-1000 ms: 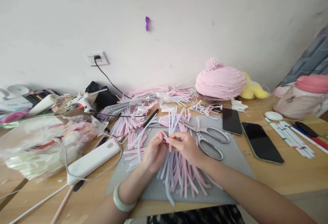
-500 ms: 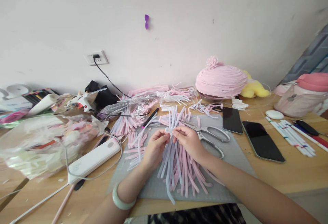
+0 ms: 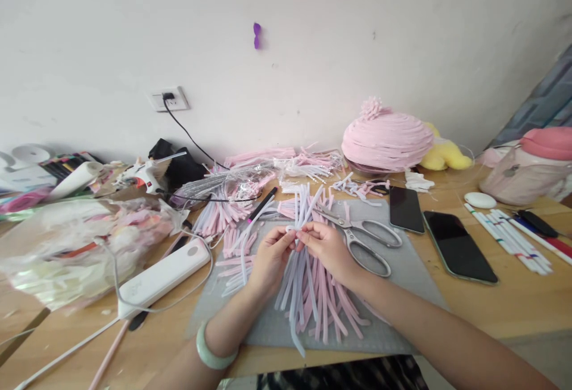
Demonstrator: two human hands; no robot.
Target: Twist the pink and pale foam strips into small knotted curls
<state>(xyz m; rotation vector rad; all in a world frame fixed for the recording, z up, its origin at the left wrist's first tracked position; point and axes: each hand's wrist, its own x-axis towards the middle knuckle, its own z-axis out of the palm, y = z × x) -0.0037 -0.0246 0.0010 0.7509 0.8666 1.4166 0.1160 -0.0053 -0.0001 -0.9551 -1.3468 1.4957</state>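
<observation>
My left hand (image 3: pixel 270 259) and my right hand (image 3: pixel 329 252) meet fingertip to fingertip over a grey cutting mat (image 3: pixel 402 300). Both pinch a short, pale lavender pipe cleaner (image 3: pixel 291 228); the fingers hide most of it. Below and behind them lies a fanned heap of pink pipe cleaners (image 3: pixel 330 306) and lavender pipe cleaners (image 3: pixel 295 295). Large metal scissors (image 3: pixel 353 232) rest partly open on the mat, just beyond my right hand. A dark marker (image 3: pixel 263 204) lies past my left hand.
Two phones (image 3: pixel 458 247) lie at right, near several white markers (image 3: pixel 513 238). A white power strip (image 3: pixel 165 277) and a plastic bag of scraps (image 3: pixel 89 247) occupy the left. Behind stand a glue gun (image 3: pixel 149 177) and a pink, domed pipe-cleaner piece (image 3: pixel 386 140).
My fingertips have shifted slightly and drawn closer together around the small pipe cleaner, less of which shows above them. The heap and scissors stay in place.
</observation>
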